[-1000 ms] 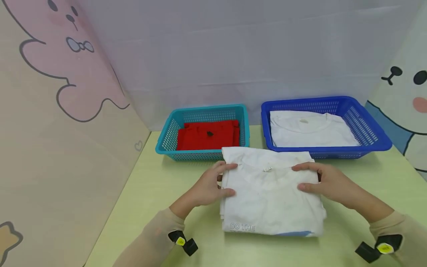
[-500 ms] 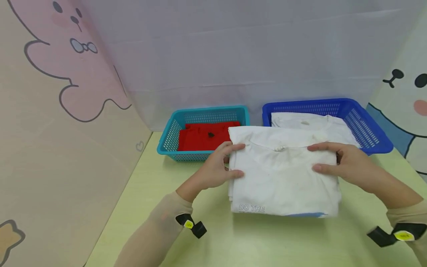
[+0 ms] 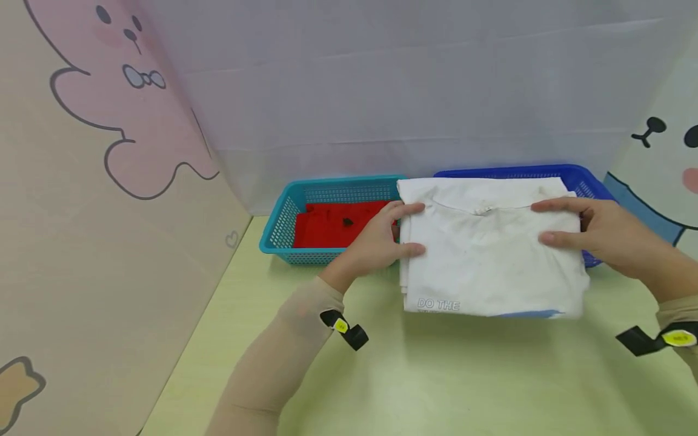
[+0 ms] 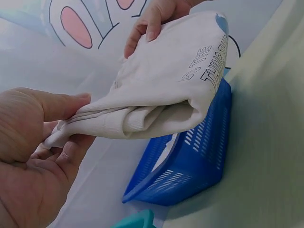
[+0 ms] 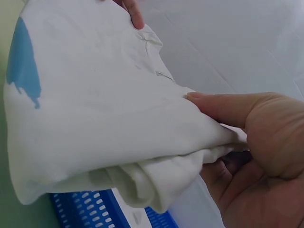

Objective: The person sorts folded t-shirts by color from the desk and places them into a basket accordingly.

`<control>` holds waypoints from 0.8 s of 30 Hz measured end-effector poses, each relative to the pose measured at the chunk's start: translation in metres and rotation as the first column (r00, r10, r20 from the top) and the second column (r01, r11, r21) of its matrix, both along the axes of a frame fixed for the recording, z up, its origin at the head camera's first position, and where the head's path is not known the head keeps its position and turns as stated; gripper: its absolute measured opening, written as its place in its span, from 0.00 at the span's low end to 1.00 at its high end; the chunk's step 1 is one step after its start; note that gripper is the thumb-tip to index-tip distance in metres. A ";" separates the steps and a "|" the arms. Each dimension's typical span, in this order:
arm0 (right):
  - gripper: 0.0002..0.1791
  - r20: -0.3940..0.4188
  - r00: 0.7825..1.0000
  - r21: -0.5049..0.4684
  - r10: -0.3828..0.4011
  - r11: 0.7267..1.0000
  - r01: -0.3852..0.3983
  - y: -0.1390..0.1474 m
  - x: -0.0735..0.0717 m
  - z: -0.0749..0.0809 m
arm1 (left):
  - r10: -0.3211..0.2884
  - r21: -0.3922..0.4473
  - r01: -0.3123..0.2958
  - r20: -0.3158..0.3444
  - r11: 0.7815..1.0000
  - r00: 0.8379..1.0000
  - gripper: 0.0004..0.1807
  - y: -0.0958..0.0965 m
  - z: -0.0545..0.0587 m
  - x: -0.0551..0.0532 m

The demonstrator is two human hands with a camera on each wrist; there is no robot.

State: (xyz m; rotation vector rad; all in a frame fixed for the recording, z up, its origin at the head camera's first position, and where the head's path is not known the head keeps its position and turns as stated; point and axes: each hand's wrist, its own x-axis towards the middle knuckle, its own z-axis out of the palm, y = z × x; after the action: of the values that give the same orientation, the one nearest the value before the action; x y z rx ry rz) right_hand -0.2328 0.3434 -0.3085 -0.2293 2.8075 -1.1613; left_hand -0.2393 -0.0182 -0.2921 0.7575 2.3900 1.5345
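A folded white T-shirt [image 3: 491, 260] with outlined lettering and a blue patch is held up off the table between both hands. My left hand [image 3: 378, 242] pinches its left edge, thumb on top and fingers beneath, as the left wrist view shows. At the opposite edge my right hand [image 3: 611, 233] pinches the cloth the same way; the right wrist view shows its thumb [image 5: 218, 107] on the upper face. Behind and below the shirt stands a blue basket [image 4: 190, 161], largely covered by it in the head view. White cloth [image 5: 133, 213] shows inside that basket.
A teal basket [image 3: 289, 227] holding a folded red garment [image 3: 332, 227] stands left of the blue one, its right end overlapped by the shirt. A pale wall [image 3: 327, 91] rises behind both baskets. The light green table [image 3: 436, 375] extends in front.
Both hands have raised the folded white T-shirt from the table and carried it forward and to the right. It now covers most of the blue basket in the head view.
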 end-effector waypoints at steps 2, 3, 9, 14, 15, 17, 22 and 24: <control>0.32 -0.010 1.000 -0.006 0.017 1.000 -0.017 0.007 -0.007 0.003 | 0.006 0.000 -0.006 0.010 1.000 1.000 0.36 0.005 0.002 -0.007; 0.32 -0.013 1.000 0.000 0.014 1.000 -0.014 0.010 -0.010 0.005 | 0.005 0.017 -0.006 0.032 1.000 0.999 0.36 0.008 0.001 -0.012; 0.32 0.025 1.000 -0.047 -0.005 0.999 0.006 0.029 -0.034 0.012 | -0.005 0.103 -0.006 0.105 0.995 0.994 0.37 0.027 -0.010 -0.049; 0.34 0.053 0.998 -0.081 -0.029 0.996 0.033 0.041 -0.053 0.010 | 0.017 0.058 -0.023 0.099 0.998 0.995 0.37 0.041 -0.008 -0.068; 0.34 0.048 0.998 -0.060 -0.039 0.997 0.042 0.043 -0.056 0.010 | 0.014 0.049 -0.020 0.103 0.999 0.995 0.37 0.043 -0.004 -0.069; 0.36 0.042 0.998 -0.020 -0.048 0.999 0.049 0.047 -0.063 0.011 | 0.002 0.043 -0.007 0.111 0.999 0.994 0.37 0.047 0.004 -0.071; 0.37 0.049 0.997 0.001 -0.056 0.998 0.056 0.057 -0.081 0.015 | 0.007 0.060 -0.016 0.144 0.998 0.990 0.36 0.060 0.017 -0.078; 0.38 0.043 0.997 0.004 -0.060 0.998 0.060 0.062 -0.088 0.016 | 0.032 0.044 -0.039 0.140 0.998 0.990 0.37 0.068 0.016 -0.087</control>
State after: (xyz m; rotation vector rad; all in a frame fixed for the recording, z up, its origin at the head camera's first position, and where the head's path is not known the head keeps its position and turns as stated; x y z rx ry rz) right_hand -0.3212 0.4058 -0.2921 -0.1192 2.7967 -1.1593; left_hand -0.3262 0.0495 -0.2762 0.5988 2.2860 1.6056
